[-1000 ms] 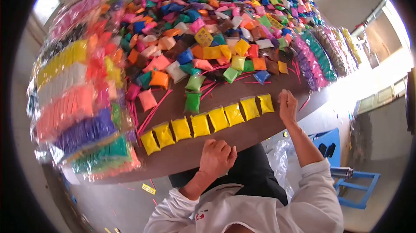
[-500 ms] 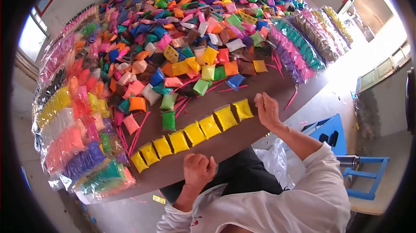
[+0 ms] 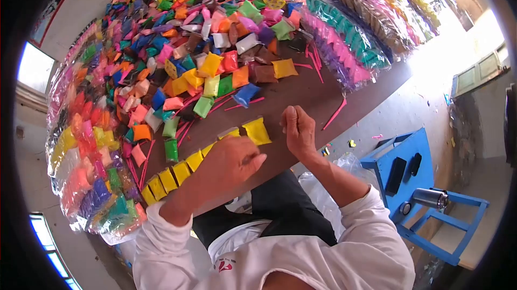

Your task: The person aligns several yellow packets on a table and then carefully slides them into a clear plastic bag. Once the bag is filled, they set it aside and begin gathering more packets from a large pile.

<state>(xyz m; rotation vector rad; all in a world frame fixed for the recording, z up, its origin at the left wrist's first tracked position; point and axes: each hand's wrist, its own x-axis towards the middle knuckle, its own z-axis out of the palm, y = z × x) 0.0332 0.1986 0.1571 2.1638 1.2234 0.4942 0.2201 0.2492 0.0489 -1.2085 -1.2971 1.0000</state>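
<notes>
A slanting row of small yellow packets lies along the near side of the brown table. My left hand is over the middle of that row, its fingers curled in and the thumb held a little apart, with nothing showing in it. It hides part of the packets beneath. The yellow packet at the row's right end lies flat between my two hands. Just right of it, my right hand is closed in a loose fist at the table's edge, nothing visible in its grip.
A large heap of mixed-colour packets covers the far table. Clear bags of sorted packets flank it on the left and right. Pink strips lie about. A blue stool holding a metal flask stands right.
My left hand has moved up from the table's near edge to over the yellow row. The view has shifted, and my right hand stays near the row's right end.
</notes>
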